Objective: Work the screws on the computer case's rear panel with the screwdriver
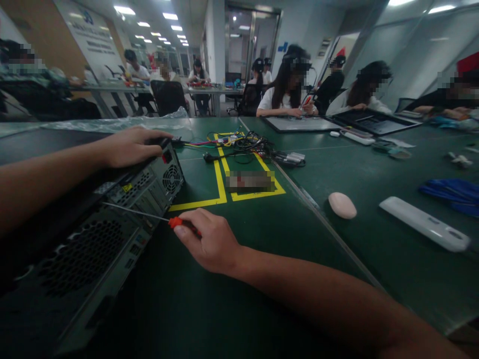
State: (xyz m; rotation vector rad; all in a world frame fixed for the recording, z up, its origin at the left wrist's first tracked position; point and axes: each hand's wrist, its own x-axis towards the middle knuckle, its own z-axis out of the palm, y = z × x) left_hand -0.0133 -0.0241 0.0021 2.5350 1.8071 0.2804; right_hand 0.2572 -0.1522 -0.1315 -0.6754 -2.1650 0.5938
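A black computer case (93,234) lies on its side on the green table (232,289), its rear panel with vents and a fan grille facing me. My left hand (130,145) rests curled over the case's top far corner, holding it. My right hand (209,239) is closed round the red handle of a screwdriver (149,215). Its thin metal shaft points left, with the tip against the rear panel.
A tangle of coloured cables (243,144) lies beyond yellow tape lines (220,187). A pale mouse (342,205) and a white bar-shaped device (424,223) sit to the right, with blue cloth (452,192) further right. Other people work at laptops across the tables.
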